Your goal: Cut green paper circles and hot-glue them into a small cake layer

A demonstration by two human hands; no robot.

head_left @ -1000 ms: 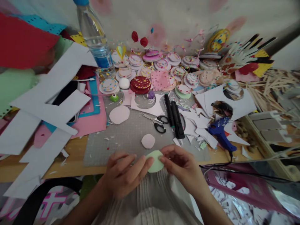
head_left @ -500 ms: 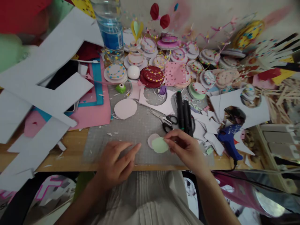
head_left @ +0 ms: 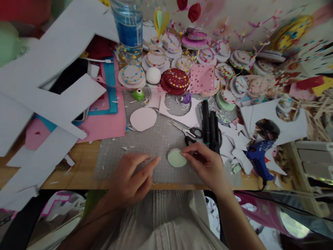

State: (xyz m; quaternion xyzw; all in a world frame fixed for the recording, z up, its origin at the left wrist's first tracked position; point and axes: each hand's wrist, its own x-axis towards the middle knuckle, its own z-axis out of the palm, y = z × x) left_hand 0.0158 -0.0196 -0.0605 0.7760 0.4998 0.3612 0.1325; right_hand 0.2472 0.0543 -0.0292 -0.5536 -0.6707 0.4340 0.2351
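Observation:
A pale green paper disc [head_left: 176,158] is pinched at its right edge between the thumb and forefinger of my right hand [head_left: 206,165]. It lies over a smaller-looking pinkish disc, of which only a thin rim shows at the top left. Left of the discs, my left hand [head_left: 135,175] hovers low over the grey cutting mat [head_left: 109,166], fingers apart and holding nothing. Farther back on the mat rests a larger pale pink disc [head_left: 143,119]. Black-handled scissors [head_left: 188,132] lie just behind the green disc, beside several black markers [head_left: 210,126].
Decorated layered discs [head_left: 174,81] crowd the back of the table. A water bottle [head_left: 129,31] stands at the back left, near white board strips [head_left: 52,59] and pink sheets [head_left: 111,126]. At right are white scraps [head_left: 240,152] and a blue glue gun [head_left: 258,161].
My right hand has shifted the green disc left over the pinkish one, which is now almost fully covered. My left hand stays open, nearly in place. The camera view has tilted slightly.

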